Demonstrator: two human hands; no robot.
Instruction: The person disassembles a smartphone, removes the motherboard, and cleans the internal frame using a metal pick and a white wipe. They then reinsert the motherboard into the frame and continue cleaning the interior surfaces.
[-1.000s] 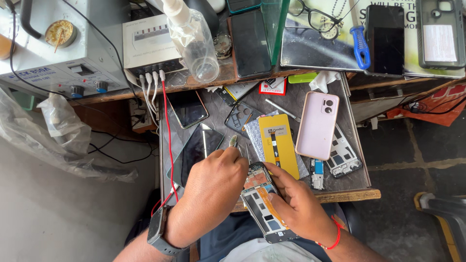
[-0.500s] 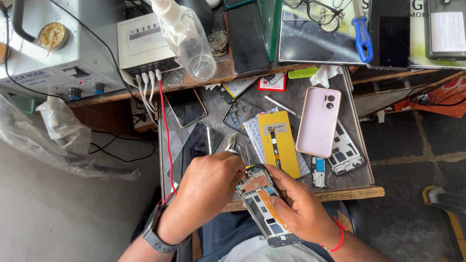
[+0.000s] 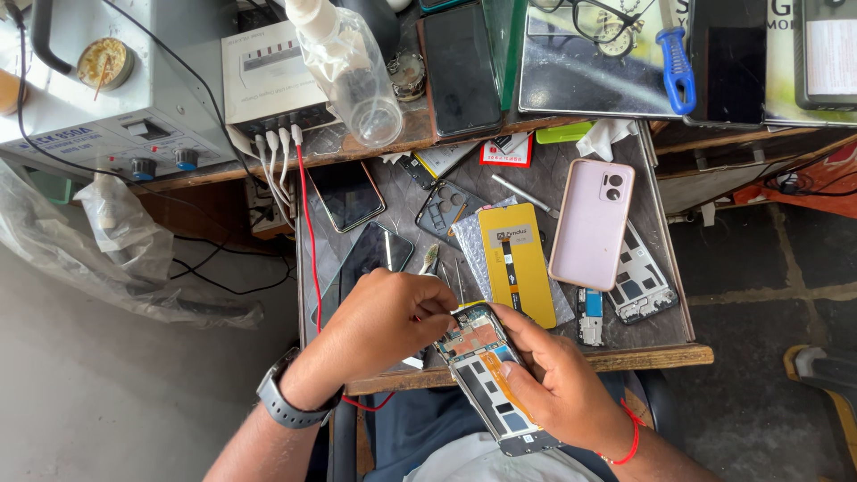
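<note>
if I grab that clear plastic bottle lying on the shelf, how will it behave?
The clear plastic bottle lies on its side, so a push would probably roll it. It looks mostly empty, so likely light. Its thin walls may dent under a firm squeeze.

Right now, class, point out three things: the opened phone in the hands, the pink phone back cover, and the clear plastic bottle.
opened phone [image 3: 486,370], head view, exposed board and frame.
pink phone back cover [image 3: 591,228], head view, plain middle.
clear plastic bottle [image 3: 353,76], head view, its side wall.

Hands on opened phone
</note>
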